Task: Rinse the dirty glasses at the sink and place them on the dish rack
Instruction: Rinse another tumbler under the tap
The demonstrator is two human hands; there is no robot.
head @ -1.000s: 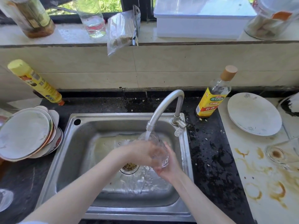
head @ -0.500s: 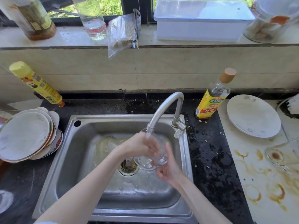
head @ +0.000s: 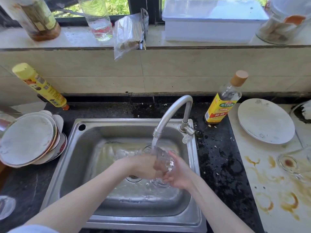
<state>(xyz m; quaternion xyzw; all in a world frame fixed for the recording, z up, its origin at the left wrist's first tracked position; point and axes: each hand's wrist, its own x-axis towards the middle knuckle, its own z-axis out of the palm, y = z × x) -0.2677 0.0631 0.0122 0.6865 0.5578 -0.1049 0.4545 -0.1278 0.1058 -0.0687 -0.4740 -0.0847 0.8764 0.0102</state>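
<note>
We are holding one clear glass [head: 164,161] under the running faucet [head: 173,113], over the sink [head: 104,132] by its back right corner: left hand [head: 144,166] curling round it, right hand [head: 179,174] cupping it beneath. We are noting stacked plates [head: 27,140] past the sink's left rim, and a stained glass [head: 292,163] at the counter's right edge.
</note>
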